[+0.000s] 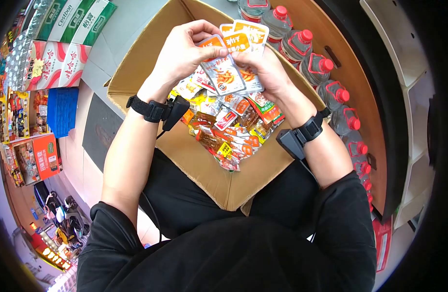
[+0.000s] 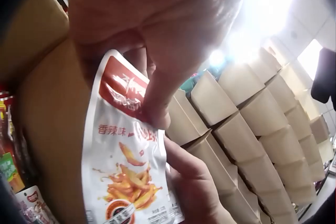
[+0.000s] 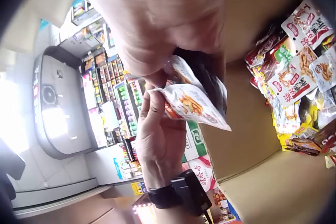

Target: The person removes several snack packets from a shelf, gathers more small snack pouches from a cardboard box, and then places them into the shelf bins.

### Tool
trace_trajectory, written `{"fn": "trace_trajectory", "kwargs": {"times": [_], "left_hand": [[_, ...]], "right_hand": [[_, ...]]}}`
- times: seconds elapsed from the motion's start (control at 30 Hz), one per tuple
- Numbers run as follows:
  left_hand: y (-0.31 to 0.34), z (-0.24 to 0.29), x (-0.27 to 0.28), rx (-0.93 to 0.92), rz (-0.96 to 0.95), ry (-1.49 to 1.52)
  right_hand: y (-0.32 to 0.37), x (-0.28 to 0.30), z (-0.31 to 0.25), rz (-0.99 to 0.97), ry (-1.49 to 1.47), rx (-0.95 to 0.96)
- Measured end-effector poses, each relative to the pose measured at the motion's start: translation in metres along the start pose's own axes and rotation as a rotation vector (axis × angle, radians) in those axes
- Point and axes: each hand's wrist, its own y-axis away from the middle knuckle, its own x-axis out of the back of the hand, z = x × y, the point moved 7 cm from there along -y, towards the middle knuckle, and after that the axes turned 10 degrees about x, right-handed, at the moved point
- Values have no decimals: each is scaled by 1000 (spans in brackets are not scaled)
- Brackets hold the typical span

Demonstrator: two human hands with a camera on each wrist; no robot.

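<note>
Above an open cardboard box (image 1: 185, 158), the left hand (image 1: 185, 51) pinches a white and orange-red snack packet (image 1: 224, 73) by its top, thumb on the front. The right hand (image 1: 268, 70) holds several similar packets (image 1: 253, 36) fanned out beside it, some overlapping behind the left hand's packet. In the left wrist view, the left thumb presses on the packet (image 2: 126, 166) with the right hand (image 2: 197, 187) close behind. The right wrist view shows packets (image 3: 191, 103) between both hands. Mixed snack packets (image 1: 224, 126) lie piled inside the box.
Large water bottles with red caps (image 1: 326, 65) line the right side beside a brown panel (image 1: 379, 126). Stacked drink cartons (image 1: 58, 58), a blue crate (image 1: 62, 112) and snack displays (image 1: 25, 158) stand at the left. The box sits in front of the person's legs.
</note>
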Motion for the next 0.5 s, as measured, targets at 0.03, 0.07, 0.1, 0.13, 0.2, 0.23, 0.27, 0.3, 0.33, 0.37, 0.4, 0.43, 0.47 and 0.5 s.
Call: {"fn": "trace_trajectory", "kwargs": {"times": [0.03, 0.07, 0.1, 0.13, 0.2, 0.23, 0.27, 0.3, 0.33, 0.37, 0.4, 0.43, 0.47, 0.5], "left_hand": [[1, 2, 1, -12, 18, -40], [2, 3, 2, -26, 38, -80], [2, 2, 3, -45, 44, -56], [1, 1, 3, -42, 44, -56], [1, 2, 5, -73, 109, -32], [-1, 1, 2, -91, 105, -13], [-1, -1, -1, -87, 103, -11], [2, 4, -6, -123, 114, -73], [4, 10, -11, -160, 125, -135], [7, 11, -13, -117, 145, -166], [6, 9, -15, -116, 145, -166], [7, 10, -12, -164, 245, -268], [9, 14, -8, -213, 345, -371], [12, 18, -5, -237, 409, -398]], "right_hand": [[0, 1, -1, 3, -1, -3], [0, 1, -2, -14, -2, 6], [1, 0, -3, -32, -4, 14], [2, -2, -3, -31, -6, 11], [4, -11, -3, -61, -42, 5], [5, -15, -2, -62, -88, -15], [6, -15, 0, -59, -88, -18], [6, -13, 3, -54, -40, -33], [6, -11, 6, -49, 9, -48], [5, -9, 9, -15, 4, -60], [5, -8, 11, -15, 3, -61], [4, -5, 11, -14, 18, -48], [3, -4, 11, -14, 34, -35], [3, -4, 11, -16, 35, -32]]}}
